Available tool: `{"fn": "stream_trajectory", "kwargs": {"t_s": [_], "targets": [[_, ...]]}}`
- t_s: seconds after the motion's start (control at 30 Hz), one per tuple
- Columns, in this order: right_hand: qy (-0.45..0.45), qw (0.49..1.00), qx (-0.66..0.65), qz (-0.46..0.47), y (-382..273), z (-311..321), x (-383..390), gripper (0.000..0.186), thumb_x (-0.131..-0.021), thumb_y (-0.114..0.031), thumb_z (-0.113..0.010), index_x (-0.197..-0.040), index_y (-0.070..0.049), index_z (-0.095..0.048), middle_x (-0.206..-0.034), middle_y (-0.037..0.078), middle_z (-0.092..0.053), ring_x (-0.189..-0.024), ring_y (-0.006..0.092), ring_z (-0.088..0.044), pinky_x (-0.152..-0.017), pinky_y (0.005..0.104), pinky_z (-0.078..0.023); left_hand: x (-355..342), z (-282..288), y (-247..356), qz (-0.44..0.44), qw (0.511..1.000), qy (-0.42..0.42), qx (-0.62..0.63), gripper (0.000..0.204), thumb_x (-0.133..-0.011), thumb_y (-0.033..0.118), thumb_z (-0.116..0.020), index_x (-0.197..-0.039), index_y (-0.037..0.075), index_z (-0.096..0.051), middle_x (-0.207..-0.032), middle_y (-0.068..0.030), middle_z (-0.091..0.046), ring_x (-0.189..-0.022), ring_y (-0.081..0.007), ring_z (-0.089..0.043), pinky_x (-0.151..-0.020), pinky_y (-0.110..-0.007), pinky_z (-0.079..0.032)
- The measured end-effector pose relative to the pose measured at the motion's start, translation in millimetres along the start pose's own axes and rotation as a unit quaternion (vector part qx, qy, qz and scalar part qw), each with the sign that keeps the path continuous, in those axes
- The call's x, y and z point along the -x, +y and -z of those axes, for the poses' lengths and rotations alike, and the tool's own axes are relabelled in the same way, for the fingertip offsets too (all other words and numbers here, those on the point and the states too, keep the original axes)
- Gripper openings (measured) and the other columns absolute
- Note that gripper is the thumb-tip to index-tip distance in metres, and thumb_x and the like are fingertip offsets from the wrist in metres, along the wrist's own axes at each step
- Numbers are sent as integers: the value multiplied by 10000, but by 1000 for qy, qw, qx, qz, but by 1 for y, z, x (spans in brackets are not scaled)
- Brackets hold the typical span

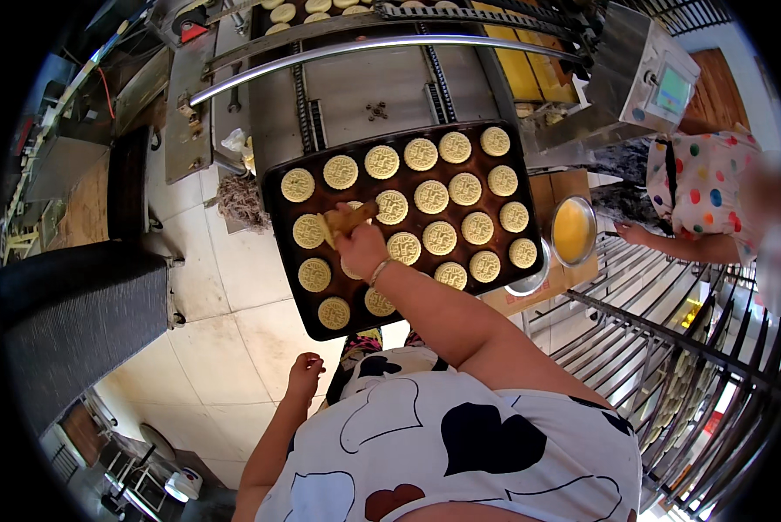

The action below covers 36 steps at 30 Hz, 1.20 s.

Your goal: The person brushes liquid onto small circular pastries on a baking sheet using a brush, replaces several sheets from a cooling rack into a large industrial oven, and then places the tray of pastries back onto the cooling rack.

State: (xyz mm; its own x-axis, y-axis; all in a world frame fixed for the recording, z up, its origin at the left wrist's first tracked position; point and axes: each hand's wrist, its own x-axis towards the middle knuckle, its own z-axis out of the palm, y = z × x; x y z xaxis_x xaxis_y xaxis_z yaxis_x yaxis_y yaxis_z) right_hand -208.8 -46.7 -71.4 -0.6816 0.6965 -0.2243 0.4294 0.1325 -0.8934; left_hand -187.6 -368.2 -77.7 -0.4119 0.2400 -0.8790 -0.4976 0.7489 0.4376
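In the head view, grips a wooden brush in the right hand, with fingers wrapped tightly round it, over the left part of a dark, round-cornered tray, by pale, scalloped, embossed cakes. Holds the left hand half open, loosely curled around nothing, off the near edge. Has room over smooth floor tiles leftward, a shiny round bowl rightward.

High on the wearer's head, a wide fisheye looks steeply down past the heart-patterned top, fairly near above the dark baking tray, the slatted metal rack bowing toward the round rim!
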Motion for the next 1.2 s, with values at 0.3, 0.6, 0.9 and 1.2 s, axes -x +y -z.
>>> {"fn": "stream_trajectory", "kwargs": {"t_s": [0.3,0.6,0.9,1.2], "targets": [[309,947,89,-19,79,238,-36,350,-824,-259,-536,-1085,-28,-563,-836,233,-633,-806,365,-622,-702,409,-518,5,-4,-20,26,999,-15,-16,180,-823,119,-570,-989,65,-526,-858,-47,-580,-736,-149,-588,-636,-302,-445],[88,990,109,9,62,143,-25,420,-822,-290,-516,-1189,-85,-512,-859,235,-624,-854,397,-589,-767,459,-473,4,-44,14,-14,999,-26,-41,197,-838,137,-566,-1002,42,-512,-887,-67,-587,-749,-164,-600,-635,-301,-456],[216,946,209,-125,96,312,-50,454,-777,-214,-581,-1199,-63,-503,-872,200,-642,-835,346,-617,-730,401,-499,10,-86,8,18,994,-45,-96,188,-828,121,-556,-1001,56,-520,-880,-63,-589,-743,-155,-596,-641,-304,-457],[184,963,147,-134,144,354,-20,459,-767,-214,-563,-1198,-66,-502,-890,231,-629,-837,338,-621,-743,409,-491,11,-154,52,-23,985,-61,-159,215,-839,141,-577,-1007,23,-511,-888,-89,-599,-752,-180,-611,-595,-299,-476]]}}
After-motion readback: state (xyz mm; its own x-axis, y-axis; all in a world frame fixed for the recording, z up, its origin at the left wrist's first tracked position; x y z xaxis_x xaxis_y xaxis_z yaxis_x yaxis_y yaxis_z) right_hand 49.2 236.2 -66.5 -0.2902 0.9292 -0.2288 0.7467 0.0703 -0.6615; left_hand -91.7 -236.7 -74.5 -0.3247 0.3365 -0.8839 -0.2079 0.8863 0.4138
